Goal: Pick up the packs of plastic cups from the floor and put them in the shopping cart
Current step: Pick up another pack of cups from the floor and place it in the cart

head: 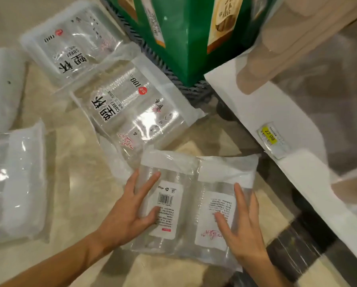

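Observation:
Several clear packs of plastic cups lie on the beige floor. The nearest pack (192, 204) lies label side up, barcode showing. My left hand (132, 210) presses on its left edge and my right hand (241, 222) on its right edge, so both hands clasp it from the sides. Beyond it lies a pack with black lettering (132, 108), and another one (74, 42) farther back left. Two more packs sit at the left edge, one near (16, 183) and one farther (1, 88). The dark grid of the shopping cart (196, 90) shows at the top centre.
A green carton (185, 38) stands in the cart. A white shelf edge (262, 112) with a yellow price tag (270, 135) runs diagonally on the right, with wrapped brown paper cups (297, 34) on it. A dark floor strip lies under the shelf.

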A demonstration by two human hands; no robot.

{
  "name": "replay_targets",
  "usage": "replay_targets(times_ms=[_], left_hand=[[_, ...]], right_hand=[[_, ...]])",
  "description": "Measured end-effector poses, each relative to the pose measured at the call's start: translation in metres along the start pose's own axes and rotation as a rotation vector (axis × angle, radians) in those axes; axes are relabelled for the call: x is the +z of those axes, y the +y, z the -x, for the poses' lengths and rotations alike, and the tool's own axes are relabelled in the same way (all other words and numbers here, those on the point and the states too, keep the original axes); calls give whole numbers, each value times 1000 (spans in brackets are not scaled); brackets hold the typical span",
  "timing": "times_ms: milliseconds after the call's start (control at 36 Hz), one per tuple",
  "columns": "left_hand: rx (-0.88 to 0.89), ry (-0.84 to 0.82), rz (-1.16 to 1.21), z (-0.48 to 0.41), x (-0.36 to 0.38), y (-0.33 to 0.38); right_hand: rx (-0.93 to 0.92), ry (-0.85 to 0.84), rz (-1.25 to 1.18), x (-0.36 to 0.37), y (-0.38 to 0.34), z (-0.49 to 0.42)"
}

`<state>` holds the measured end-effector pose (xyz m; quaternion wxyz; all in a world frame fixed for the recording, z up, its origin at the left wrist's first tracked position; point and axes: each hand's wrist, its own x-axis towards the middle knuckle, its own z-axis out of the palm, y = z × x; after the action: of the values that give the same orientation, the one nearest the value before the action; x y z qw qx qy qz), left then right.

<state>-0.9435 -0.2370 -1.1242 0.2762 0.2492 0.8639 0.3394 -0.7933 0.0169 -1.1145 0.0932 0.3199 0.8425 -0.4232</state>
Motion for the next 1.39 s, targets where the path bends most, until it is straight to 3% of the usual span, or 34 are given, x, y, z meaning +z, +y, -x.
replay_targets(times_ms=[167,333,556,778,944,1167,1389], left_hand=[[-86,19,19,12,-32,26],[-232,77,15,83,-118,92],[-378,285,26,216,-300,224],[-456,572,112,375,-499,378],[-507,800,152,484,-602,473],[-710,1120,141,600,-634,530],[-998,1439,269,685,-572,589]], right_hand=[[5,-26,-25,-22,-38,12],[-139,-121,62,-71,-139,53],[-351,-273,133,-170,-361,140],[-680,-345,144,-276,-618,252],[-916,-485,162,-314,-769,329],[-1266,-748,230,-293,-895,393],[-1637,-1042,301,-240,-943,487]])
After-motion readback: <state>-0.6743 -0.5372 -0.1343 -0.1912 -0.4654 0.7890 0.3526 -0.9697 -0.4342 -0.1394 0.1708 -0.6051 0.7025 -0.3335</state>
